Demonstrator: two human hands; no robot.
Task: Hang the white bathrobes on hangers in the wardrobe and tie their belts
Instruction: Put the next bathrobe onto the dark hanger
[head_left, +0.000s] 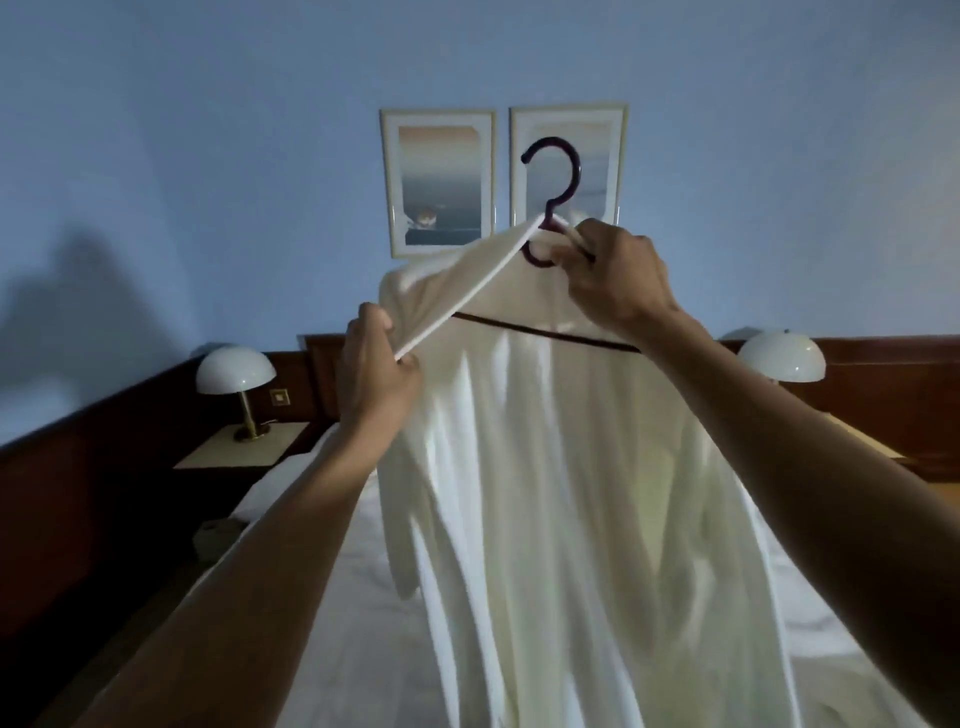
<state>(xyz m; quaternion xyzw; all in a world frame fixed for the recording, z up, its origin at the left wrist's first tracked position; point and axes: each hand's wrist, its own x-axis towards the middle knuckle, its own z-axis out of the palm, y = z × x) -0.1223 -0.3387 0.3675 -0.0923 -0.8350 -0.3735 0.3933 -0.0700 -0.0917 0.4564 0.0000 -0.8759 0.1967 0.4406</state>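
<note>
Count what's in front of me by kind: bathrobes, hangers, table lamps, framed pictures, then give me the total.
white bathrobe: 1
hanger: 1
table lamps: 2
framed pictures: 2
Total: 6

Dim bedroom, pale blue wall (208, 156) filling the top of the frame, two framed pictures (439, 182) side by side upper centre. Dark wood panelling (104, 441) runs below. White dome lamp (235, 370) on a nightstand (244, 449) centre-left, another lamp (781, 357) centre-right. Bed (322, 597) with white sheets along the bottom.
</note>
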